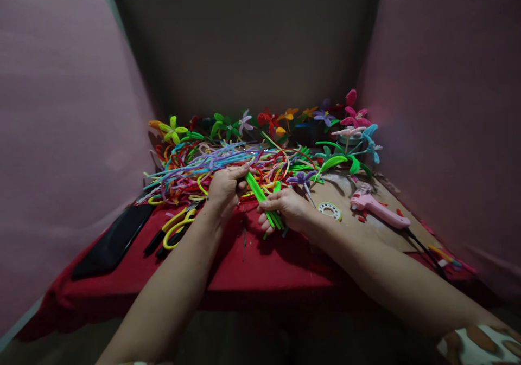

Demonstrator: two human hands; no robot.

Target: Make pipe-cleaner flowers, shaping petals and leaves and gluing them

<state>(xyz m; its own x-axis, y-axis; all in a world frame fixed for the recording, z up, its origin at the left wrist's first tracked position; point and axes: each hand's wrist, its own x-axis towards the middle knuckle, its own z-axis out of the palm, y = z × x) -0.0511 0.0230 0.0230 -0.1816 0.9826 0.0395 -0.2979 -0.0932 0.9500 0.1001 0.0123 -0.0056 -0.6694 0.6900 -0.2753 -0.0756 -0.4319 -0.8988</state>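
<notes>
Between my two hands runs a bunch of bright green pipe cleaners (pixel 257 188), slanting from upper left to lower right above the table's front part. My left hand (pixel 224 189) is closed on the upper end, thumb on top. Lower down, my right hand (pixel 288 207) pinches the same bunch between thumb and fingers, and the loose ends stick out below it. A short green piece also shows above the right hand's knuckles. Right behind my hands lies a big heap of pipe cleaners (pixel 228 156) in many colours.
Yellow-handled scissors (pixel 177 232) and pliers lie left, beside a black flat object (pixel 114 240). At right a board (pixel 391 218) carries a pink glue gun (pixel 380 210) and a tape roll (pixel 329 210). Pipe-cleaner flowers (pixel 244 121) line the back. A red cloth (pixel 260 273) covers the table.
</notes>
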